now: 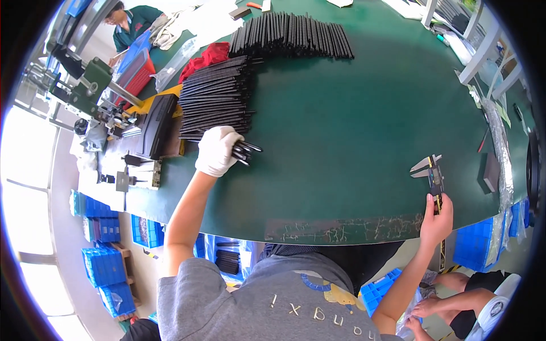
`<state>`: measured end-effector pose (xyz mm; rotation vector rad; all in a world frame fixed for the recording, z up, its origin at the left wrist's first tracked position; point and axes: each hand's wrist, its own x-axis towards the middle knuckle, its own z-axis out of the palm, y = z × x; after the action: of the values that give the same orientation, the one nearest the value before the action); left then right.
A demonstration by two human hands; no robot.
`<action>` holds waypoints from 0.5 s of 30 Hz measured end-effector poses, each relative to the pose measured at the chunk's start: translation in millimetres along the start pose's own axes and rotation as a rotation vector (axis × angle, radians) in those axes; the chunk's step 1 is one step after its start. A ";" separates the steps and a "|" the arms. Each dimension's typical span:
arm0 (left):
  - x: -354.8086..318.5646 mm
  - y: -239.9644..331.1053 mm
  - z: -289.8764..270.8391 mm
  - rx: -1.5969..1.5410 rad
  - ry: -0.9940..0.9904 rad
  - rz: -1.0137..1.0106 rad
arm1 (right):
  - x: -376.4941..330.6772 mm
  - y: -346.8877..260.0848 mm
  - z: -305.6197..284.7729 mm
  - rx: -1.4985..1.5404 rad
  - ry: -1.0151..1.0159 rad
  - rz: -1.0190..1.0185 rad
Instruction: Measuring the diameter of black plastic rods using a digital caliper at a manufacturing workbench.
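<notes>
My left hand (pixel 216 151), in a white glove, is closed round a small bunch of black rods (pixel 245 152) whose ends stick out to the right. Just beyond it lies a wide stack of black rods (pixel 213 101) side by side. A second row of black rods (pixel 293 35) fans out along the far part of the table. Over on the right, my bare right hand (pixel 438 219) grips a caliper (pixel 435 179) by its lower end. The caliper's jaws point left, parted from each other, with nothing between them.
The green table (pixel 335 131) has a worn front edge. A red cloth (pixel 209 58) lies behind the rods. At left stand a black case (pixel 157 126) and a green metal stand (pixel 94 82). A dark block (pixel 489 172) is at right. Co-workers sit far left (pixel 133 25) and lower right (pixel 478 295).
</notes>
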<state>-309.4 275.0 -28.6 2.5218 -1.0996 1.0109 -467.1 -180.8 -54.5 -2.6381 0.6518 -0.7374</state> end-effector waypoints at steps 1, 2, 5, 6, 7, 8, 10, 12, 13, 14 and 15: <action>1.0 -1.3 4.4 0.020 -0.012 0.058 | -0.1 1.2 1.5 -0.004 0.024 -0.026; -1.5 -3.6 10.2 0.033 0.007 0.102 | -0.1 1.5 2.4 -0.001 0.025 -0.030; -3.5 -3.3 11.4 0.054 0.019 0.093 | -1.1 1.6 3.2 -0.003 0.021 -0.015; -3.2 -4.7 11.0 0.050 0.001 0.097 | -0.4 1.1 2.3 -0.009 0.005 0.009; -3.8 -5.1 11.6 0.053 0.000 0.093 | 0.7 1.1 1.9 -0.014 -0.012 0.031; -4.2 -5.2 12.7 0.050 -0.007 0.092 | 0.7 1.4 2.2 -0.012 -0.015 0.026; -4.6 -4.8 12.0 0.044 -0.040 0.089 | -0.4 2.9 2.0 -0.029 0.001 0.031; -4.2 -4.3 12.1 0.051 -0.041 0.090 | -0.1 5.0 2.3 -0.024 -0.004 0.038; -4.2 -3.9 11.9 0.050 -0.041 0.098 | -0.4 6.1 2.5 -0.023 -0.005 0.054; -4.7 -3.1 10.4 0.063 -0.047 0.098 | -0.3 7.0 2.9 -0.018 -0.008 0.047; -6.5 -1.6 7.6 0.071 -0.049 0.092 | -0.2 7.7 3.6 -0.018 -0.009 0.038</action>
<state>-307.6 276.4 -38.5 2.5856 -1.2246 1.0346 -467.9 -186.5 -60.7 -2.6357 0.7079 -0.7122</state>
